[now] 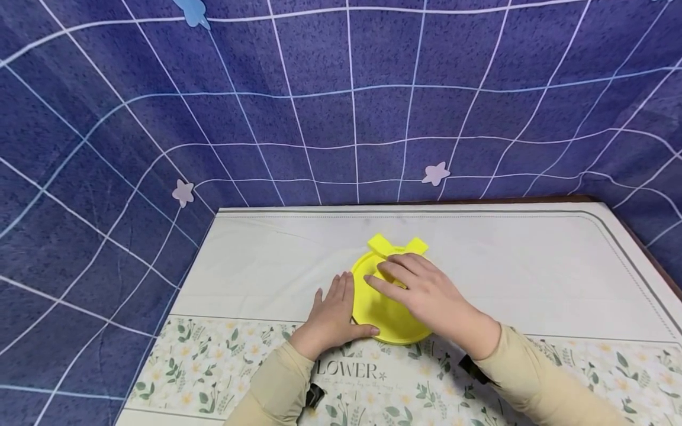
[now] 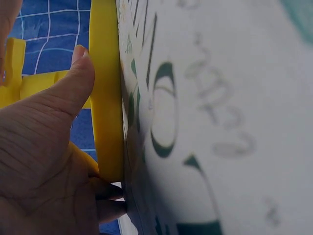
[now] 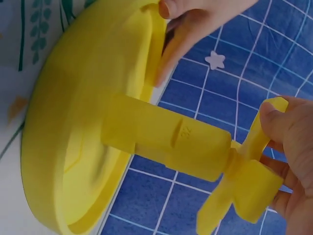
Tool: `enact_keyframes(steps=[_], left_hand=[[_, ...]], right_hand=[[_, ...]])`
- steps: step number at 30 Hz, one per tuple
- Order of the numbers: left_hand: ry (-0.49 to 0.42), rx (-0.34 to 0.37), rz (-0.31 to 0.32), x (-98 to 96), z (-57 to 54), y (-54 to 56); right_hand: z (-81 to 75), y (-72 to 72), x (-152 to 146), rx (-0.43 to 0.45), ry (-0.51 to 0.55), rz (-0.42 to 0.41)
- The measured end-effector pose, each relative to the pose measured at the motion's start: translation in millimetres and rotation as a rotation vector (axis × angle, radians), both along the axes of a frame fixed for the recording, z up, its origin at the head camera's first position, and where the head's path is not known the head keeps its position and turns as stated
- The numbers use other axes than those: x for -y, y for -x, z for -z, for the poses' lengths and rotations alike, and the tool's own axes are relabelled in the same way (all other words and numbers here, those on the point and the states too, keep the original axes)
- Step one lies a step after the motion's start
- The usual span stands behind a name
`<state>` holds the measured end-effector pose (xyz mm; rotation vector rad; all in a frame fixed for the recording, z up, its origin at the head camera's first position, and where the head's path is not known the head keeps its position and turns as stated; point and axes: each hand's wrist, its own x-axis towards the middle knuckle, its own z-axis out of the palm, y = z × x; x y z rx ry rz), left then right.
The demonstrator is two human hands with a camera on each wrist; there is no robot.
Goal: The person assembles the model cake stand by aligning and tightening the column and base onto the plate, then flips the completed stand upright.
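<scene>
A yellow plastic round base (image 1: 391,328) with a raised rim lies flat on the table. From its middle rises a yellow square-sided post (image 3: 166,137), topped by a yellow propeller-shaped piece (image 3: 257,191) with several blades. My right hand (image 1: 426,290) reaches over the base and pinches one blade between thumb and fingers. On the left side, my left hand (image 1: 333,316) holds the base's edge, thumb over the rim and fingers along the outer wall. In the left wrist view, the thumb (image 2: 80,78) lies against the base's side.
A white tablecloth (image 1: 266,254) with a floral band (image 1: 197,361) and printed lettering covers the table. Blue gridded curtains (image 1: 319,118) with star shapes hang behind and at the sides. Two yellow flat ends (image 1: 380,244) stick out past the base's far rim in the head view.
</scene>
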<state>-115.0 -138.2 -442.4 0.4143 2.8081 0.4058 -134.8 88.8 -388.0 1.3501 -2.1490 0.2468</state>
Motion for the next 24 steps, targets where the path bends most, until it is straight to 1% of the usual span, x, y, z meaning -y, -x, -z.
enact_keyframes(steps=[3,7,10,11,12,14,16,18,19,21,22,24], left_hand=[[0.007,-0.001,0.000,0.1,0.8,0.4],[0.009,0.003,-0.002,0.0,0.7,0.2],[0.004,0.001,-0.002,-0.2,0.3,-0.4],[0.002,0.000,-0.002,-0.3,-0.1,-0.7],[0.001,0.000,-0.002,-0.3,-0.1,-0.8],[-0.003,0.001,-0.003,-0.1,-0.5,-1.2],[-0.006,0.002,-0.006,0.2,-1.0,-1.5],[-0.009,0.004,-0.011,0.6,-1.7,-1.7],[-0.015,0.002,-0.011,0.7,-2.0,-2.0],[-0.021,0.004,-0.011,0.9,-2.5,-2.1],[-0.022,0.006,-0.011,0.9,-2.6,-2.1],[-0.025,0.009,-0.012,0.9,-2.5,-2.2]], right_hand=[[2.9,-0.3,3,0.004,-0.030,0.006],[7.3,-1.5,5,0.030,-0.056,0.021],[9.9,-2.0,6,0.035,-0.047,0.020],[9.9,-1.9,6,0.041,-0.029,0.016],[9.8,-1.5,6,0.048,-0.004,0.007],[9.3,0.8,5,0.065,0.082,-0.018],[8.5,4.9,3,0.084,0.194,-0.037],[7.7,10.7,-2,0.120,0.323,-0.031],[7.3,13.8,-4,0.142,0.383,-0.008],[6.3,19.7,-11,0.205,0.465,0.074],[6.0,22.4,-14,0.254,0.493,0.120],[5.8,26.8,-21,0.370,0.508,0.208]])
